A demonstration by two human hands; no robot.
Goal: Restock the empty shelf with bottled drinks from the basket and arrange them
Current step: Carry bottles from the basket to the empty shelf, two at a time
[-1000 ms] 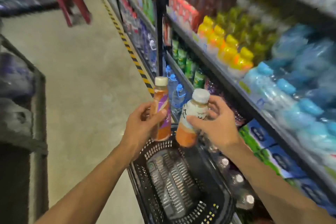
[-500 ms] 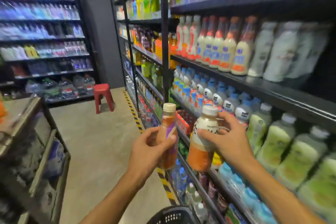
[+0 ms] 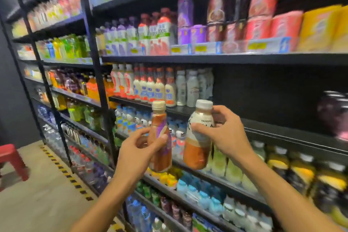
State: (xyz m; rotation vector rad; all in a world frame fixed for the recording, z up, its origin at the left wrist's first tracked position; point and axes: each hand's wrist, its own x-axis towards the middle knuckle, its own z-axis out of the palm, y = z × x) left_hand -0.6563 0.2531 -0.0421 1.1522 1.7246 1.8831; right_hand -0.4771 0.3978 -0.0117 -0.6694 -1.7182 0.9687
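My left hand (image 3: 136,153) grips an orange-brown drink bottle with a purple label (image 3: 160,137) and a cream cap, held upright. My right hand (image 3: 225,133) grips a second bottle with a white label and white cap (image 3: 197,137), tilted slightly left. Both bottles hang in front of the black shelving. Just behind and to the right of them runs a shelf (image 3: 273,128) with a bare dark stretch. White and cream bottles (image 3: 169,86) stand at its left end. The basket is out of view.
Full shelves of drinks rise above and below, with green bottles (image 3: 231,165) and blue-capped water bottles (image 3: 194,190) under my hands. A dark purple object (image 3: 335,111) sits at the empty shelf's right end. A red stool (image 3: 11,160) stands on the floor at left.
My view has swung up from the basket to the shelves. Both hands have lifted their bottles up to the level of the partly bare shelf.
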